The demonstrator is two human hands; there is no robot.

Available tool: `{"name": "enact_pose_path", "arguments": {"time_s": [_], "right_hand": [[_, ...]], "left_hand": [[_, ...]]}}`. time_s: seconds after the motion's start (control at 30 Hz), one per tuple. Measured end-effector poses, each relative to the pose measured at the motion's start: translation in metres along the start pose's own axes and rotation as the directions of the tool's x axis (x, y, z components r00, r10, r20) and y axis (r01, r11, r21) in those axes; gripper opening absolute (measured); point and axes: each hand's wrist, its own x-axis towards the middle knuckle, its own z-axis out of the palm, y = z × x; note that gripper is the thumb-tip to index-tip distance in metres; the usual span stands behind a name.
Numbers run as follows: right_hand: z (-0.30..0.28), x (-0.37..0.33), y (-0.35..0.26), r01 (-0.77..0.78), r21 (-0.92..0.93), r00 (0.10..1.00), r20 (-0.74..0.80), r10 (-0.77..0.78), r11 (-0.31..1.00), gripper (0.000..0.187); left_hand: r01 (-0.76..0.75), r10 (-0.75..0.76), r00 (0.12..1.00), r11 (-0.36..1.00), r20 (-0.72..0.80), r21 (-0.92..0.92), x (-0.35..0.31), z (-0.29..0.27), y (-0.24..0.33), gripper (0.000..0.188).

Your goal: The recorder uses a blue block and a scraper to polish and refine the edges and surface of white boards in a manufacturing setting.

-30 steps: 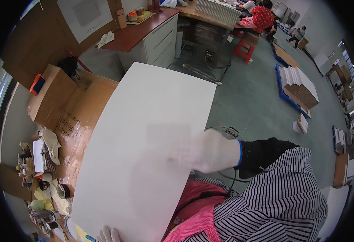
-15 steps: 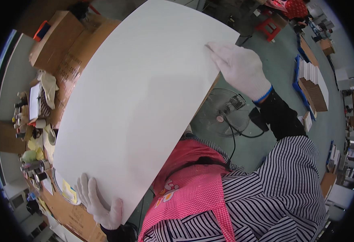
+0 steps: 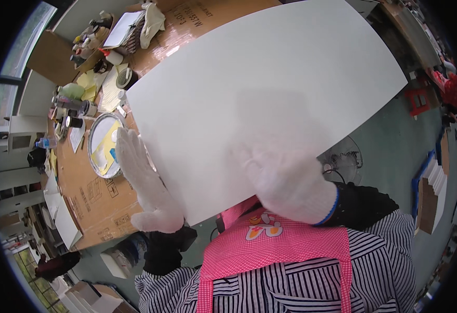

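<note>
A large white board [image 3: 207, 99] lies across the cardboard-covered table, its near edge reaching toward my pink apron. My left hand [image 3: 147, 182], in a white knitted glove, is upright against the board's left edge, fingers stretched out and thumb apart. Over the near part of the board is my right hand [image 3: 291, 180], in a matching glove with a blue cuff; motion smears its fingers, so I cannot tell their pose or whether they touch the surface. Just left of my left fingertips sits a round white lid or tray [image 3: 94, 136] with yellow paper on it.
Dark jars [image 3: 74, 122], yellow papers [image 3: 114, 89] and a white squeeze bottle [image 3: 113, 57] crowd the table's left side. Beyond the board's right edge, a fan [image 3: 345, 159] stands on the floor. Farther right are a red stool [image 3: 418, 100] and stacked panels [image 3: 433, 190].
My right hand has left the board's far right corner and come in over its near part. My view has turned left. My left hand stays by the board's left edge.
</note>
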Motion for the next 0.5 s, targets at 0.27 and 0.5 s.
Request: {"name": "enact_pose_path", "arguments": {"time_s": [0.27, 0.5], "right_hand": [[0.001, 0.038, -0.005, 0.209, 0.178, 0.978, -0.035, -0.206, 0.961, 0.032], [0.031, 0.028, 0.018, -0.049, -0.233, 0.979, -0.205, 0.0, 0.971, 0.032]], "left_hand": [[0.011, -0.066, 0.947, 0.985, -0.314, -0.172, -0.014, -0.039, -0.018, 0.123], [0.166, -0.243, 0.881, 0.962, -0.406, -0.217, -0.033, -0.093, -0.049, 0.11]]}}
